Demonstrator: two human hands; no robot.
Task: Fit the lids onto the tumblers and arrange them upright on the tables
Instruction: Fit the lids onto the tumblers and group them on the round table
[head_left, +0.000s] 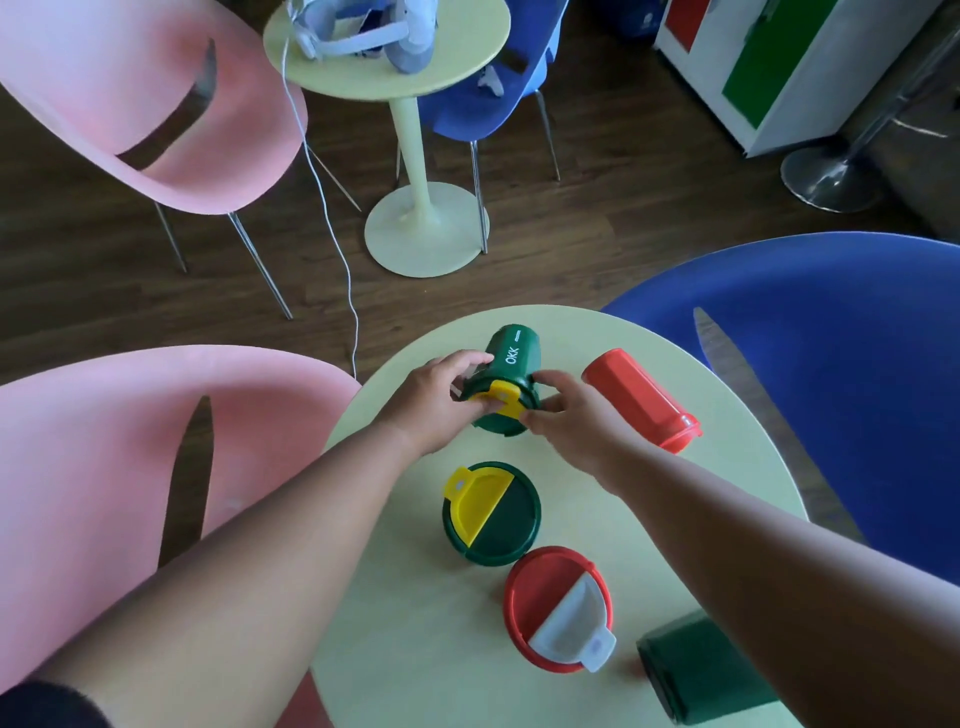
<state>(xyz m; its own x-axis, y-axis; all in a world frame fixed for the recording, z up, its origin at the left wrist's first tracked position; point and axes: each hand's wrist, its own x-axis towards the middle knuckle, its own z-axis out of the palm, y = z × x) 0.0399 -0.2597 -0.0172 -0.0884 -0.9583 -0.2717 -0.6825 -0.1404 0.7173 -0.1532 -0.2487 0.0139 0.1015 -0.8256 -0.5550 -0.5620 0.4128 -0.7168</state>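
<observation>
Green tumbler (511, 358) tilted between both hands' fingers (467, 361), lid (501, 410) perhaps seated, rim partly hidden.

Dark wood floor (597, 218), pink chairs (156, 104), blue chairs (831, 389), pale yellow tables (405, 73)

near table (727, 467): pale yellow, round | left hand (436, 400) + right hand (566, 415): both grip green tumbler (511, 364), tilted, yellow-tabbed lid (501, 400) toward camera | red tumbler (639, 400): on its side, just right | loose lids: green lid (493, 514), red lid (558, 608) | second green tumbler (696, 670): lower right
</observation>
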